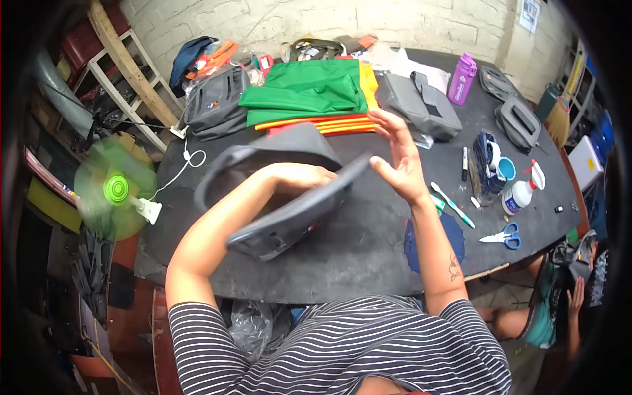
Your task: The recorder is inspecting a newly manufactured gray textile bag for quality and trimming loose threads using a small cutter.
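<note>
A dark grey fabric bag (289, 230) is tilted above the table in front of me, its mouth open and its edges slightly blurred. My left hand (301, 178) reaches into that mouth. The bag's near wall hides its fingertips, so its grip does not show. Beside the bag's upper right corner, my right hand (401, 161) is raised with its fingers apart and nothing in the palm. Its thumb is close to the bag's edge; whether they touch is unclear.
Folded green fabric (309, 89) lies behind the bag, between two grey bags (214, 105). At right are a spray bottle (520, 196), blue-handled scissors (505, 237), a toothbrush (454, 205) and a purple bottle (463, 79). A green fan (116, 189) spins at left. Another person's hand (575, 296) shows lower right.
</note>
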`<act>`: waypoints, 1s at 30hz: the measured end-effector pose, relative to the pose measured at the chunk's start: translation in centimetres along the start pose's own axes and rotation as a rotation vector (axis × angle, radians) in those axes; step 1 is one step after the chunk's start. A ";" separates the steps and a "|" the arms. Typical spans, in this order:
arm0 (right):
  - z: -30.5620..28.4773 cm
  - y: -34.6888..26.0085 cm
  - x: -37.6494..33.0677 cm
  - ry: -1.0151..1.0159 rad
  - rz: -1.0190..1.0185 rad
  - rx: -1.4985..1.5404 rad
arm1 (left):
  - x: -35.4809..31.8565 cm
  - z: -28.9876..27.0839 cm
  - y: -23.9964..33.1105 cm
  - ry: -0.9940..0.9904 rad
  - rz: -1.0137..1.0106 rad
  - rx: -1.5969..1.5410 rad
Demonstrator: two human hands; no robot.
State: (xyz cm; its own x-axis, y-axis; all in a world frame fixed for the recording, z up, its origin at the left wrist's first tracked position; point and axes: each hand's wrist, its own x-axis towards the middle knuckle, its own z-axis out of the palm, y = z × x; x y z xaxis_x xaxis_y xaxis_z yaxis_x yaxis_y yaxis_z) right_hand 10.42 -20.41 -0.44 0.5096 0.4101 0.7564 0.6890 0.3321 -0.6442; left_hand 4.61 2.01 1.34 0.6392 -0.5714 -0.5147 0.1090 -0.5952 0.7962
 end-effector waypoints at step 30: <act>6.2 6.8 -13.6 0.321 1.083 0.587 | -4.3 4.7 4.4 0.722 0.138 0.264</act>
State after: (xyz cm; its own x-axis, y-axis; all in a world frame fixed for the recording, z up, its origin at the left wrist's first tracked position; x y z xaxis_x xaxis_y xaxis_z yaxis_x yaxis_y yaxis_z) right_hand 4.96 -18.44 -15.87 0.8244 0.5102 -0.2451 -0.4446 0.3158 -0.8382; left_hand -1.23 -0.75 5.57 0.9807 -0.1951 -0.0095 -0.1350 -0.7120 0.6891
